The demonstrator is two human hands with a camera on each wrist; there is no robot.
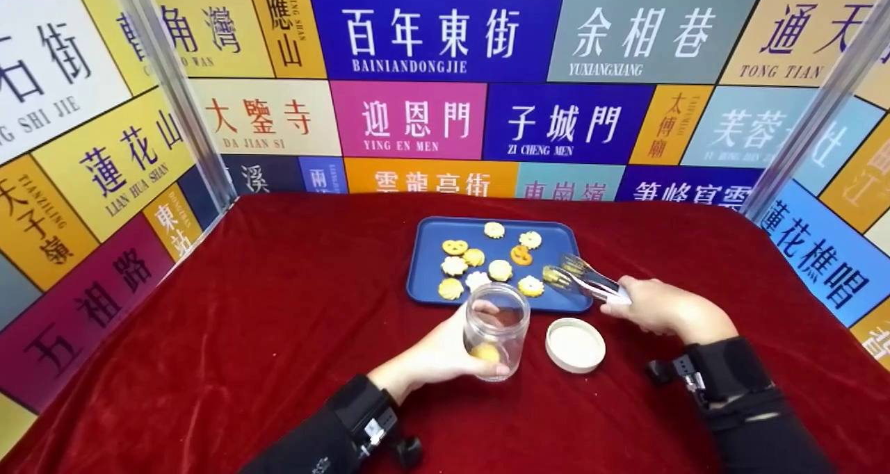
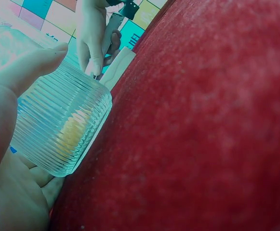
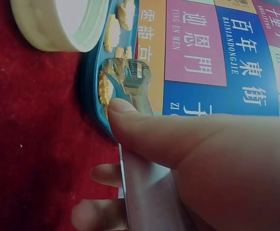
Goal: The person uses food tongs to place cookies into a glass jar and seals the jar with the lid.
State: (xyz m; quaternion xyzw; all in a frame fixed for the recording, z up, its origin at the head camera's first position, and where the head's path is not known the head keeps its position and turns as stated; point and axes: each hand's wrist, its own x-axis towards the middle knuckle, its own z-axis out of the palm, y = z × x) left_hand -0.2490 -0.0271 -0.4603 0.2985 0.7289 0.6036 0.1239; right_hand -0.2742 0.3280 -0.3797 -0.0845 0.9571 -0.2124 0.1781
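Note:
My left hand [image 1: 445,349] grips a clear ribbed jar [image 1: 511,345], its thumb and fingers wrapped round the side. The jar is uncovered at the top, and a yellow cookie [image 2: 73,132] lies near its bottom. In my right hand [image 1: 653,306] is a pair of metal tongs [image 1: 601,288], its thumb pressed along one arm. The tongs' heads [image 3: 127,77] stand over the right part of a blue tray [image 1: 424,234], close to the cookies [image 1: 531,286]. Several round cookies and a pair of pretzel-shaped ones [image 1: 521,255] lie on the tray.
A round pale lid [image 1: 576,345] rests on the dark red cloth [image 1: 278,335], between the jar and my right hand. Behind the table stands a wall of coloured panels [image 1: 410,119] with street names, and clear corner posts [image 1: 181,92] rise on both sides.

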